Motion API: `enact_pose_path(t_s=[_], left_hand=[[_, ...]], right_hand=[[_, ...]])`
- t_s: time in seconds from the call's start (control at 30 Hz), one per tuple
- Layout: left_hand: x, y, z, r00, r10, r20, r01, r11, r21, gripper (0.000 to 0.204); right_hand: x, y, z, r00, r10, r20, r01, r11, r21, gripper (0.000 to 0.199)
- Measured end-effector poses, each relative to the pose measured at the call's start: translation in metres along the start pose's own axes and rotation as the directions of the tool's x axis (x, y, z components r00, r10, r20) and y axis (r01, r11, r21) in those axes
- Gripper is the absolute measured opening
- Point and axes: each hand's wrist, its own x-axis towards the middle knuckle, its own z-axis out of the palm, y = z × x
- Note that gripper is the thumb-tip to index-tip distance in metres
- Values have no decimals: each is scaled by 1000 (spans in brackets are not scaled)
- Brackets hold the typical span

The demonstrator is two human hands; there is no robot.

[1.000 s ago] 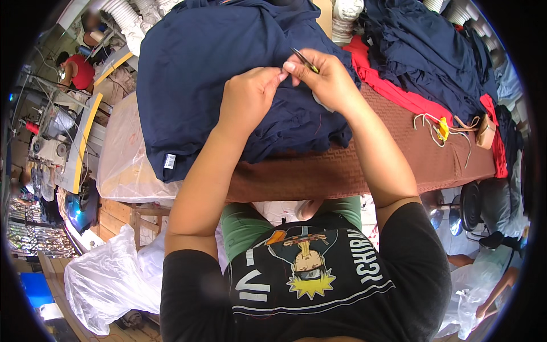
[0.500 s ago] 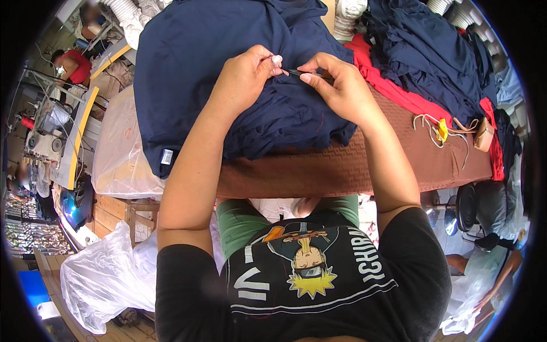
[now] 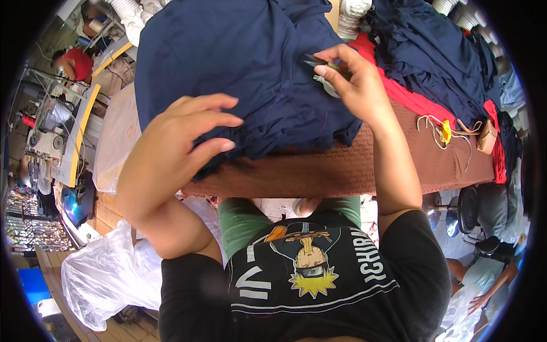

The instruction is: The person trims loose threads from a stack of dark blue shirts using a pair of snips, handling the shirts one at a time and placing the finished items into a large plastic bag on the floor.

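A navy blue garment (image 3: pixel 239 68) lies bunched on a table covered with brown cloth (image 3: pixel 353 165). My right hand (image 3: pixel 350 85) rests on the garment's right part and pinches a small thread snip (image 3: pixel 319 62) with dark blades. My left hand (image 3: pixel 176 148) hovers close to the camera over the garment's near edge, fingers spread and holding nothing.
A pile of navy garments (image 3: pixel 433 51) and red fabric (image 3: pixel 416 100) lie at the right of the table, with yellow and white cords (image 3: pixel 444 131). Clear plastic bags (image 3: pixel 108 273) sit at the left. Sewing machines (image 3: pixel 45 137) and another person in red (image 3: pixel 77 62) are far left.
My left hand let go of the fabric it pinched beside my right hand and drew back toward me, fingers now spread. My right hand stays on the garment with the snip.
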Motion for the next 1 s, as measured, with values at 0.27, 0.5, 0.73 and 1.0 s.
enact_pose_path(t_s=[0.27, 0.5, 0.73, 1.0], left_hand=[[35, -26, 83, 892, -92, -442, 78, 996, -50, 41], [59, -42, 120, 785, 46, -617, 67, 985, 158, 32], [67, -43, 116, 683, 56, -728, 44, 992, 117, 12], [68, -35, 98, 820, -232, -523, 122, 964, -236, 11]], right_hand=[[-12, 6, 29, 997, -21, 73, 13, 993, 114, 38], [2, 17, 52, 989, -146, 7, 143, 977, 161, 26], [14, 8, 48, 987, 92, 135, -123, 961, 248, 19], [17, 6, 39, 983, 102, 152, -133, 968, 211, 24]])
